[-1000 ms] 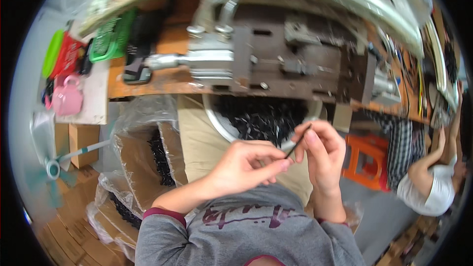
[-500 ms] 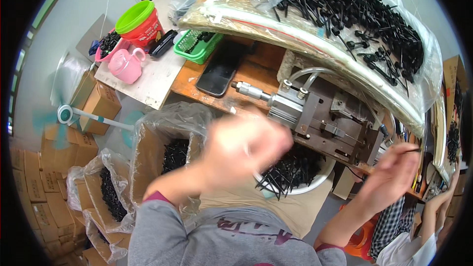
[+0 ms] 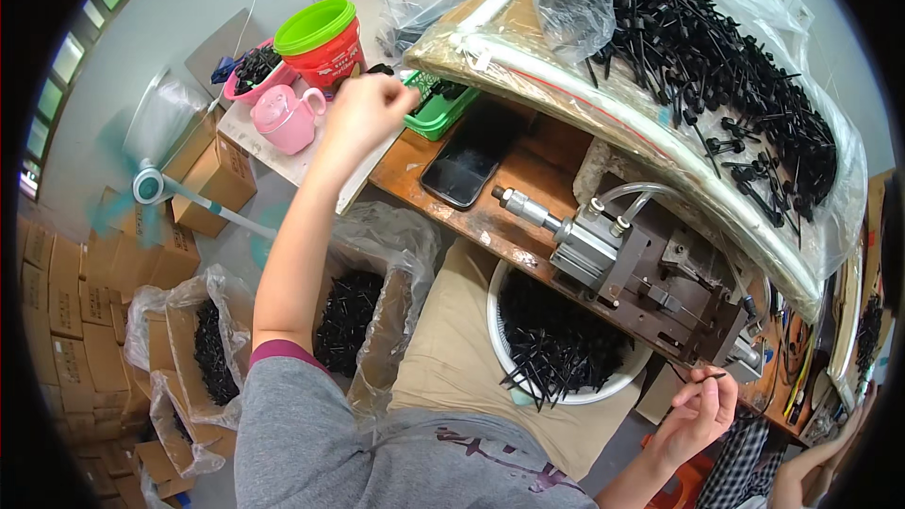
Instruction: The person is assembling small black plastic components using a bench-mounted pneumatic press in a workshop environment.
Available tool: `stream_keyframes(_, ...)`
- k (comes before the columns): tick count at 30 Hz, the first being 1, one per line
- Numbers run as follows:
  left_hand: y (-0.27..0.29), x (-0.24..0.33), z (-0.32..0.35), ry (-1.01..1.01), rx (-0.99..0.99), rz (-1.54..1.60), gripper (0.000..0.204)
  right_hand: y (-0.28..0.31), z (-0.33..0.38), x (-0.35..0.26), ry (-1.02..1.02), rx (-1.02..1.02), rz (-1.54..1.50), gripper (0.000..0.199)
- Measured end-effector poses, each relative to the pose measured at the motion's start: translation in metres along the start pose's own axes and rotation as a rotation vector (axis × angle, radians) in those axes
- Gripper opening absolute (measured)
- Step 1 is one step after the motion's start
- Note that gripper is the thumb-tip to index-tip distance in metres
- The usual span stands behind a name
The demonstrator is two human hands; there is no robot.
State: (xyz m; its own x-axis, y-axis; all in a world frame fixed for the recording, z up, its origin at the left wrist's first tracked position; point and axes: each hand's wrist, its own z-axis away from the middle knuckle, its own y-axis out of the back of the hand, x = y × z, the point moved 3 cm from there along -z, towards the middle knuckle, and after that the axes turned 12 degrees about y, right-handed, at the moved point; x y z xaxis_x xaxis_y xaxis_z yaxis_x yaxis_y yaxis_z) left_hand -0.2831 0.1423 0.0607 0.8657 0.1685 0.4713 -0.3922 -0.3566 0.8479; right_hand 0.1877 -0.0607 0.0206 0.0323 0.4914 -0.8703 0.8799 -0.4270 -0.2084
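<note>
Since half a second ago, the left hand (image 3: 366, 111) has stretched out to the green basket (image 3: 439, 106) on the wooden bench (image 3: 471, 221), fingers curled, contents unclear. Low at the bench's right, the right hand (image 3: 696, 412) pinches a thin black plastic pin (image 3: 699, 378), held clear of the white tub (image 3: 566, 344) of pins.

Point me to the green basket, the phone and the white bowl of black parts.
green basket (image 3: 443, 113), head view, on its front wall.
phone (image 3: 468, 162), head view, middle of its dark screen.
white bowl (image 3: 492, 316), head view, on its left rim.
</note>
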Motion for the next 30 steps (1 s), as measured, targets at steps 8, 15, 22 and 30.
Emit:
stream_keyframes(8, -0.074, -0.007, -0.047, -0.136, -0.231, -0.151, 0.045, -0.032, 0.01, 0.005, -0.118, -0.08, -0.074, 0.034)
stream_keyframes(15, -0.092, 0.014, -0.074, -0.199, -0.151, -0.354, 0.053, -0.039, 0.022, 0.011, -0.202, -0.165, -0.1, 0.029)
stream_keyframes(22, -0.082, 0.002, -0.058, -0.274, 0.076, -0.166, 0.042, -0.034, 0.024, 0.017, -0.241, -0.166, -0.107, 0.027)
stream_keyframes(30, -0.046, -0.006, -0.029, -0.096, 0.07, 0.235, 0.017, -0.033, 0.023, 0.021, -0.25, -0.128, -0.099, 0.025)
